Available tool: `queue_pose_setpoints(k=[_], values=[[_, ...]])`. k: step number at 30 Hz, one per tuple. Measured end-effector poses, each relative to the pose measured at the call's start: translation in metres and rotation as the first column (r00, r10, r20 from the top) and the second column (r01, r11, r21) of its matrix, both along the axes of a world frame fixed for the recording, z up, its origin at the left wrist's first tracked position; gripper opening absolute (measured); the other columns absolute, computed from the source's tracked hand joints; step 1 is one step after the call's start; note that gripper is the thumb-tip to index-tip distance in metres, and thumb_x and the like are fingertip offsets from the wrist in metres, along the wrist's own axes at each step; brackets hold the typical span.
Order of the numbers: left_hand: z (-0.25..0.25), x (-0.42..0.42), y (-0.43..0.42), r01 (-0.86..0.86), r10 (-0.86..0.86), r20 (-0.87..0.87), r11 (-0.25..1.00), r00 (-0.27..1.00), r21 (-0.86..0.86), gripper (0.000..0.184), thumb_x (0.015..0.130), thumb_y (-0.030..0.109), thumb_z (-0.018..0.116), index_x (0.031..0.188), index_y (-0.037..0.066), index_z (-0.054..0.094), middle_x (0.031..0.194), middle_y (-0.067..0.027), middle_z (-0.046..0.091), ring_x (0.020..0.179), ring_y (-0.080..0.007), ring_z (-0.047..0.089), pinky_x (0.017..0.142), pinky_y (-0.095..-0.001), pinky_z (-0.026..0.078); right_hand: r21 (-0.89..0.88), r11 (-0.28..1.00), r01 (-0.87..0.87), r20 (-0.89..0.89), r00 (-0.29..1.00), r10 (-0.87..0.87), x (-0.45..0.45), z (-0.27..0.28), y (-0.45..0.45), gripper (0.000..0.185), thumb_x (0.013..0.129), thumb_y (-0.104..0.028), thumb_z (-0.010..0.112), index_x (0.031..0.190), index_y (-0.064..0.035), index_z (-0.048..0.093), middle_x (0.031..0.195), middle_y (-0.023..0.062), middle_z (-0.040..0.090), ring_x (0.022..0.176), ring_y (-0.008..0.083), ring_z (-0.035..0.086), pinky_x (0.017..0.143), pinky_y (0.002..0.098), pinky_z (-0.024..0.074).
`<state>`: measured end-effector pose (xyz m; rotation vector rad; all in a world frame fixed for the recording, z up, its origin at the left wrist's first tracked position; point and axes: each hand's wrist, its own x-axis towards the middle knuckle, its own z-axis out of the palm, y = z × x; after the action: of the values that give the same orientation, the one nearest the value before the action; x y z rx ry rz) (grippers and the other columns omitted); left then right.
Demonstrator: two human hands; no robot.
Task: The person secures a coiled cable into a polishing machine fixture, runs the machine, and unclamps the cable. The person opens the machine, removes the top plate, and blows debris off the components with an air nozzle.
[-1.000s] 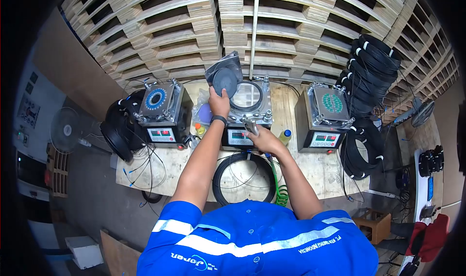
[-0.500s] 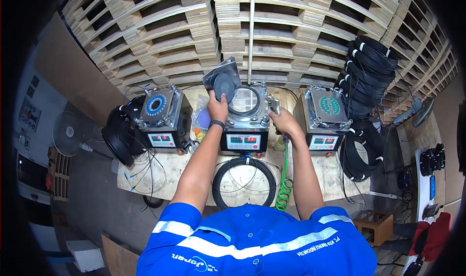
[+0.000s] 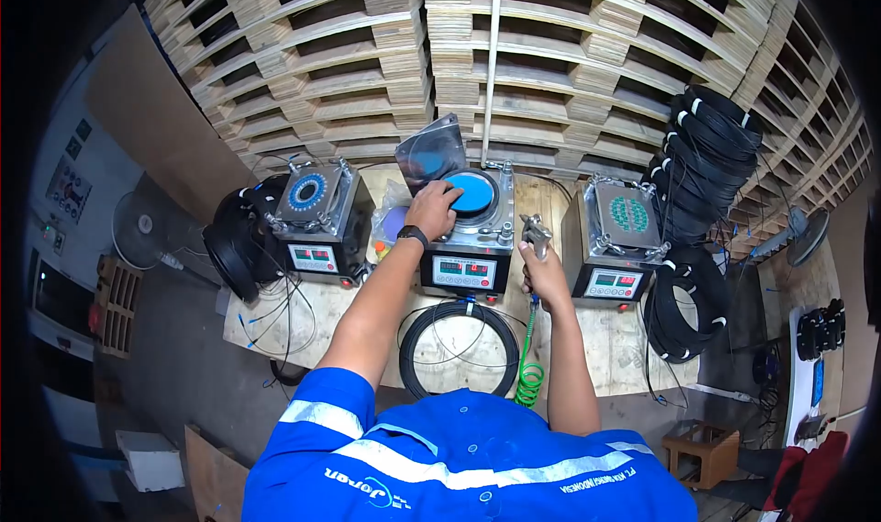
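My left hand (image 3: pixel 433 210) grips the left edge of a round disc (image 3: pixel 473 192) with a blue upper face. The disc lies about level at the round top of the middle machine (image 3: pixel 464 267); whether it is fully seated I cannot tell. In my right hand (image 3: pixel 547 276) is a metal air blow gun (image 3: pixel 536 235), fingers wrapped round its handle, just right of that machine. A green coiled hose (image 3: pixel 529 382) hangs below the gun. Behind the disc a clear hinged-looking cover (image 3: pixel 431 150) stands tilted up.
Similar machines stand at left (image 3: pixel 315 237) and right (image 3: pixel 619 237), one topped with a blue ring pattern, the other with green pieces. A black cable coil (image 3: pixel 407 361) lies in front. More cable coils (image 3: pixel 702 155) are stacked at right. Wooden pallets (image 3: pixel 541 72) rise behind.
The disc has gone from tilted up, dark grey side showing, to lying blue face up on the middle machine. My right hand and the air gun have moved slightly right and down.
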<state>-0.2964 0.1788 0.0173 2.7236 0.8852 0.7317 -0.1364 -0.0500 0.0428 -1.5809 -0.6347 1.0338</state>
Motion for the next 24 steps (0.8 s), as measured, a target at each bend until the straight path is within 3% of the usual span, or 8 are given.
queue_pose_setpoints(k=[3,6,7,13,17,19,21,24], values=[[-0.005,0.001,0.006,0.096,-0.089,-0.073,0.991,0.993,0.098,0.053,0.076,0.039,0.066,0.122,0.014,0.063,0.127,-0.0115,0.057,0.123,-0.0292,0.049,0.109,-0.0551,0.032,-0.008,1.000,0.020,-0.035,0.999,-0.020,-0.004,0.000,-0.008,0.024,0.096,-0.033,0.059,0.096,-0.0107,0.049,0.057,-0.0048,0.038,0.044,0.0075,0.037,0.041,0.0269,0.0372],[0.006,-0.001,-0.004,0.113,-0.097,-0.194,0.991,0.976,0.073,0.056,0.077,0.045,0.067,0.125,0.016,0.062,0.130,-0.0116,0.055,0.127,-0.0275,0.046,0.110,-0.0583,0.029,-0.016,1.000,-0.026,-0.050,0.998,0.025,-0.008,0.004,-0.012,0.024,0.096,-0.033,0.060,0.096,-0.0111,0.049,0.057,-0.0051,0.038,0.045,0.0073,0.037,0.041,0.0265,0.0370],[0.009,-0.001,-0.007,0.110,-0.086,-0.220,0.989,0.972,0.099,0.056,0.079,0.048,0.069,0.124,0.015,0.063,0.129,-0.0121,0.055,0.125,-0.0290,0.047,0.109,-0.0517,0.031,-0.022,0.998,-0.055,-0.056,0.997,0.054,-0.010,0.010,-0.012,0.024,0.096,-0.033,0.060,0.095,-0.0112,0.049,0.057,-0.0052,0.038,0.045,0.0072,0.037,0.042,0.0263,0.0370],[0.002,0.001,-0.003,0.031,-0.019,-0.186,0.998,0.982,0.062,0.055,0.082,0.051,0.066,0.126,0.018,0.063,0.129,-0.0127,0.055,0.125,-0.0306,0.047,0.108,-0.0487,0.031,-0.032,0.982,-0.186,0.109,0.976,0.189,-0.014,0.016,0.012,0.033,0.096,-0.033,0.058,0.105,-0.0016,0.055,0.061,0.0001,0.050,0.046,0.0102,0.048,0.039,0.0281,0.0421],[0.003,0.003,-0.001,-0.003,0.012,-0.182,0.999,0.983,0.049,0.054,0.081,0.052,0.067,0.121,0.015,0.065,0.128,-0.0136,0.055,0.123,-0.0314,0.047,0.106,-0.0483,0.033,-0.045,0.983,-0.178,0.133,0.974,0.183,-0.012,0.008,0.029,0.032,0.096,-0.033,0.057,0.104,-0.0017,0.058,0.065,0.0025,0.055,0.050,0.0115,0.053,0.040,0.0281,0.0444],[0.007,0.005,-0.002,-0.039,0.040,-0.229,0.999,0.973,0.010,0.053,0.083,0.048,0.066,0.121,0.013,0.064,0.131,-0.0140,0.054,0.126,-0.0315,0.046,0.108,-0.0499,0.032,-0.020,0.988,-0.150,0.134,0.979,0.151,-0.010,0.011,0.033,0.031,0.096,-0.033,0.057,0.101,-0.0020,0.058,0.065,0.0022,0.054,0.051,0.0114,0.052,0.040,0.0285,0.0446],[0.000,0.005,0.001,-0.023,0.032,-0.175,0.998,0.984,0.055,0.052,0.084,0.046,0.065,0.124,0.013,0.062,0.134,-0.0141,0.052,0.129,-0.0313,0.045,0.108,-0.0511,0.032,-0.034,0.994,-0.104,0.077,0.991,0.106,-0.007,0.010,0.039,0.029,0.097,-0.035,0.057,0.093,-0.0059,0.055,0.056,-0.0040,0.040,0.044,0.0092,0.039,0.040,0.0283,0.0366],[-0.006,0.004,0.006,0.016,-0.006,-0.203,0.999,0.979,0.052,0.052,0.087,0.043,0.060,0.130,0.014,0.058,0.144,-0.0147,0.046,0.137,-0.0308,0.039,0.112,-0.0548,0.028,-0.027,0.994,-0.101,0.057,0.993,0.103,-0.006,0.008,0.041,0.029,0.097,-0.034,0.058,0.090,-0.0059,0.054,0.056,-0.0038,0.039,0.043,0.0099,0.038,0.039,0.0290,0.0358]])
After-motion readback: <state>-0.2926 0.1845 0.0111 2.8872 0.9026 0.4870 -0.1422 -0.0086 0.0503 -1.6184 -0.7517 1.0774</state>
